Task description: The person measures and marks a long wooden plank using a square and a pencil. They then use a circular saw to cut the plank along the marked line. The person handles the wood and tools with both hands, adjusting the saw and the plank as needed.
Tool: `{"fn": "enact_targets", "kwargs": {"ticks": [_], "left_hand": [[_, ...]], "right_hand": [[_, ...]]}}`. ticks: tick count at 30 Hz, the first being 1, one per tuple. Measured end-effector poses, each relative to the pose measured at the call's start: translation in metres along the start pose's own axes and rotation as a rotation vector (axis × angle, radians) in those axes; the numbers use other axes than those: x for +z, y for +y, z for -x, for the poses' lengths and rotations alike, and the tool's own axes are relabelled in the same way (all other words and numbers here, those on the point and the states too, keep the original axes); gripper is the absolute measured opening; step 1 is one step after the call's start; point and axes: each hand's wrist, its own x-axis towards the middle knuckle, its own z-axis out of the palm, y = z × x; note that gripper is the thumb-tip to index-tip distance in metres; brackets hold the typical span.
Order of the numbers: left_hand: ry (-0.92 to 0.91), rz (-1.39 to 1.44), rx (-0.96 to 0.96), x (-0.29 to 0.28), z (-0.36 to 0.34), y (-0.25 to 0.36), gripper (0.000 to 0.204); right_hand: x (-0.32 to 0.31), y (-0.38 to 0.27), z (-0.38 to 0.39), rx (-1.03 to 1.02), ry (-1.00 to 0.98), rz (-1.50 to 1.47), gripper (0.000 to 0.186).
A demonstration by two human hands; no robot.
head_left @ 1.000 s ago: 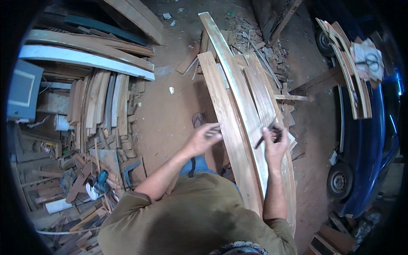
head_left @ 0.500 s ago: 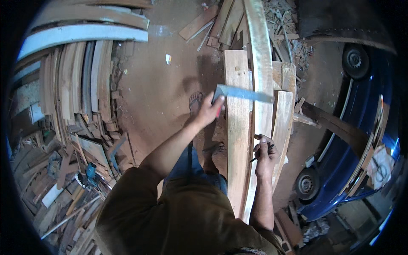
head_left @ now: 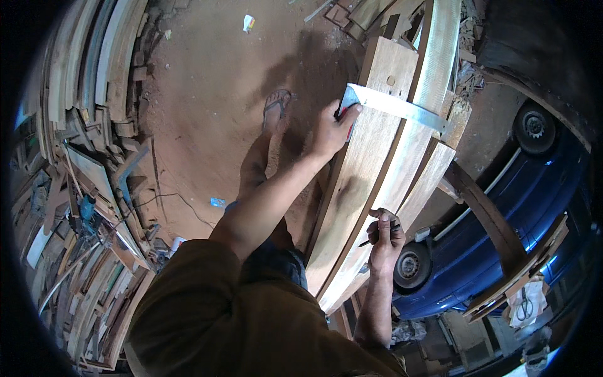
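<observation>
My left hand (head_left: 335, 131) is closed round the stock of a metal try square (head_left: 402, 109), at the left edge of a thick wooden board (head_left: 391, 61). The square's blade reaches to the right across that board and over a longer, paler plank (head_left: 435, 53) beside it. I cannot tell whether the blade touches the wood along its whole length. Lower down, my right hand (head_left: 385, 244) is over the pale plank with curled fingers. A thin dark marking stick, like a pencil (head_left: 364, 243), pokes out from it to the left; the fingers hide the rest.
A shorter board (head_left: 428, 173) lies to the right of the plank. Beyond it stands a blue vehicle (head_left: 483, 201), with a dark beam (head_left: 487, 213) in front. Stacked timber (head_left: 94, 63) and a heap of offcuts fill the left. My sandalled foot (head_left: 275, 107) is on the dirt floor.
My left hand has brought the try square up to the board's left edge, with its blade farther across the wood. My right hand keeps its grip near the plank. The whole view has turned.
</observation>
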Motion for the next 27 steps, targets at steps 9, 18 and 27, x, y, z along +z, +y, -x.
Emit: {"fn": "enact_targets", "kwargs": {"ticks": [9, 18, 27], "left_hand": [[0.080, 0.065, -0.085, -0.011, 0.085, -0.029, 0.018], [0.100, 0.029, -0.099, -0.011, 0.080, -0.022, 0.024], [0.112, -0.093, -0.051, -0.011, 0.077, -0.026, 0.024]], "right_hand": [[-0.001, 0.017, -0.018, -0.080, -0.019, 0.074, 0.025], [0.011, 0.024, -0.028, -0.123, -0.046, 0.089, 0.028], [0.013, 0.023, -0.036, -0.144, -0.060, 0.055, 0.027]]}}
